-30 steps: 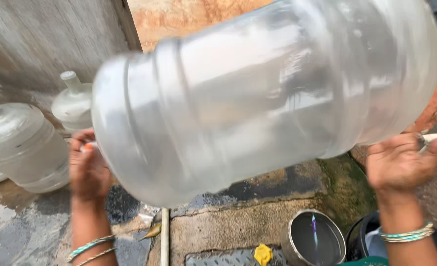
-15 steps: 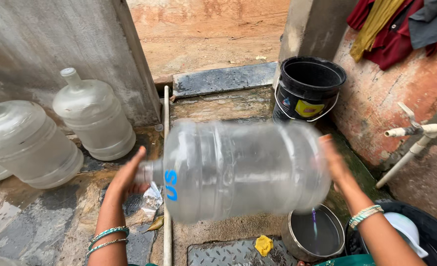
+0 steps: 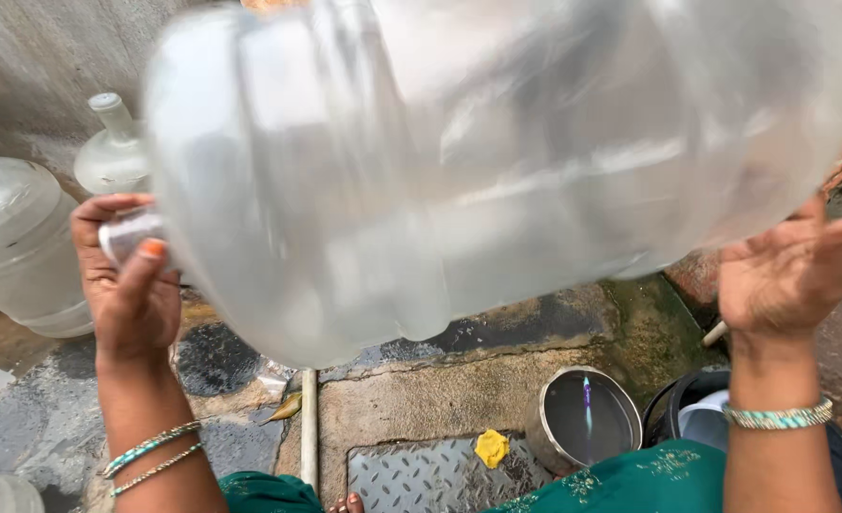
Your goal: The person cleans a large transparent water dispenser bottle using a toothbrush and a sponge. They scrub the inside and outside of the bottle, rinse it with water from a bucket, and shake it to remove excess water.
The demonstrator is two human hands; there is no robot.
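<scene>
A big clear plastic water jug [image 3: 497, 161] lies sideways, lifted close to the camera and blurred, filling most of the view. My left hand [image 3: 131, 275] is closed around its neck and cap at the left end. My right hand [image 3: 786, 275] presses its open palm against the jug's base at the right. Both wrists wear green bangles.
Two more clear jugs [image 3: 17, 242] [image 3: 112, 152] stand at the left by a grey wall. Below are a wet concrete floor, a thin white pipe [image 3: 309, 427], a steel pot [image 3: 582, 418], a metal plate with a yellow scrap [image 3: 490, 446], and a black tub [image 3: 696, 413].
The jug has swung up from waist level toward the camera and now hides the black bucket and the tap. Both hands rose with it.
</scene>
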